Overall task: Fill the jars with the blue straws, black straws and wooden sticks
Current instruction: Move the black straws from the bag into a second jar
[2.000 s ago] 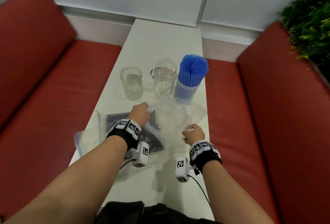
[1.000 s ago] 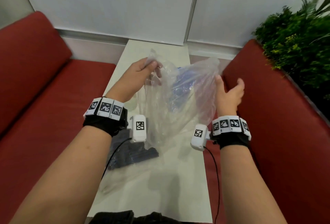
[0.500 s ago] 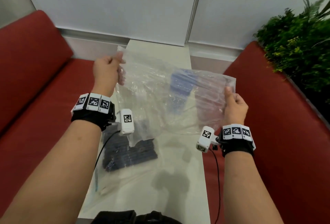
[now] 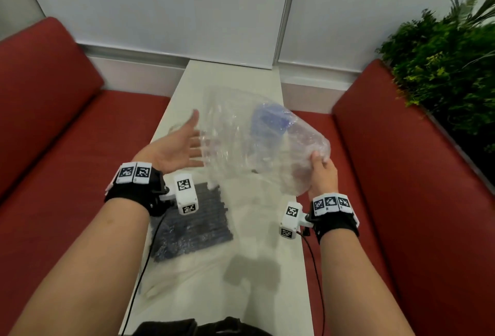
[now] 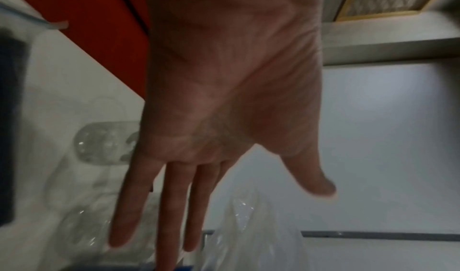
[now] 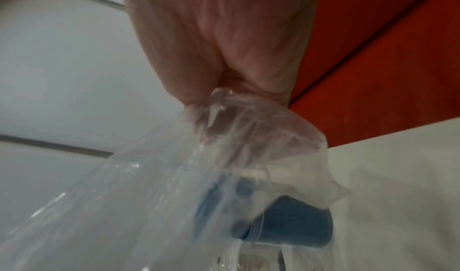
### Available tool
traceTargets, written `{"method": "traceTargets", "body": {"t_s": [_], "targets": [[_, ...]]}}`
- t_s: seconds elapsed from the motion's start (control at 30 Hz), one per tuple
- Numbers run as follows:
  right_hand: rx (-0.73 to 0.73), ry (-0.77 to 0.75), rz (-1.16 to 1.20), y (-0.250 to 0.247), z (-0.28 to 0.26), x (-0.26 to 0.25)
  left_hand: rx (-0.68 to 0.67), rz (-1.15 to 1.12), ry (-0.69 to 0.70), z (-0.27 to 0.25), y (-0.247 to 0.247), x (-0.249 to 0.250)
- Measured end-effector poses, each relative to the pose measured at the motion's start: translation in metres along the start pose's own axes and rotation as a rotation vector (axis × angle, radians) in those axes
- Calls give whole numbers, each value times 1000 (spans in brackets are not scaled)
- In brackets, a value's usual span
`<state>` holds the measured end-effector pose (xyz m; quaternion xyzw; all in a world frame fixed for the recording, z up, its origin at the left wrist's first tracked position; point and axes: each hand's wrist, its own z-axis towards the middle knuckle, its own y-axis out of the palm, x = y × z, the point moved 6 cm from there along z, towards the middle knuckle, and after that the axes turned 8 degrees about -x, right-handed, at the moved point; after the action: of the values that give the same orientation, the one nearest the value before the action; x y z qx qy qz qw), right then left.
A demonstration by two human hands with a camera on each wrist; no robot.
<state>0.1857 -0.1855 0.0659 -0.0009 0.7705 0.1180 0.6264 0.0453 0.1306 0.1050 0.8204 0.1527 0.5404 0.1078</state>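
My right hand (image 4: 320, 172) grips one edge of an empty clear plastic bag (image 4: 249, 148) held up over the white table (image 4: 267, 268). In the right wrist view the fingers (image 6: 219, 102) pinch the bunched plastic (image 6: 149, 196). My left hand (image 4: 184, 150) is open, palm up, beside the bag with straight fingers (image 5: 174, 206) and holds nothing. The blue straws (image 4: 270, 118) show through the bag, standing in their jar (image 6: 293, 222). Near my left wrist lies a pack of black straws (image 4: 195, 220). One empty glass jar (image 5: 104, 143) shows in the left wrist view; the bag hides the jars from the head view.
Red sofa seats (image 4: 67, 175) flank the narrow table on both sides. A green plant (image 4: 450, 67) stands at the back right. More clear plastic (image 4: 166, 279) lies flat on the table's near left part; what it holds is too pale to tell.
Half a second ago both hands held the bag stretched between them. My left hand has let go and opened; the bag now hangs from my right hand alone, lower and tilted.
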Motion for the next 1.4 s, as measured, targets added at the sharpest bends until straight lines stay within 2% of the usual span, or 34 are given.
{"method": "traceTargets", "body": {"t_s": [0.07,0.13,0.23,0.3,0.4,0.43,0.5,0.57,0.6,0.7,0.83,0.9,0.97,1.03,1.1,1.17,1.2,1.27,1.33,1.4], "targets": [[65,-48,-40,2,0,-2,-64,93,-91,3,16,-18],[78,-37,-70,6,0,1,-27,165,-112,9,25,-26],[5,-44,-31,13,-2,11,165,44,40,22,26,-22],[-43,-27,58,20,-10,19,198,-13,67,28,32,-21],[-89,23,247,34,-17,22,199,-29,-79,37,40,-36],[-88,25,260,36,-18,22,184,-103,-114,39,43,-42],[-69,-2,210,36,-16,18,162,-401,-75,41,47,-50],[-46,-59,137,32,-15,16,186,-663,81,45,41,-46],[-38,-87,109,29,-13,17,199,-692,158,44,39,-41],[48,-93,41,18,-10,24,289,-600,340,41,31,-19],[286,-57,-3,-12,-14,43,406,-456,555,20,14,26],[354,-24,-76,-25,-18,58,422,-442,648,10,10,44],[308,39,-191,-26,-21,76,376,-460,715,5,17,56],[246,185,-253,-24,-27,99,294,-431,747,0,30,67],[306,292,-212,-33,-32,107,188,-270,742,-8,42,82],[393,202,-126,-45,-30,89,61,-65,688,-17,50,95],[334,135,-113,-44,-23,77,5,15,644,-20,53,99],[23,52,-124,-21,-6,51,-108,133,552,-25,63,103],[-338,66,-161,18,2,34,-211,213,493,-28,74,102],[-640,168,-176,57,-7,27,-250,238,486,-31,76,102]]}}
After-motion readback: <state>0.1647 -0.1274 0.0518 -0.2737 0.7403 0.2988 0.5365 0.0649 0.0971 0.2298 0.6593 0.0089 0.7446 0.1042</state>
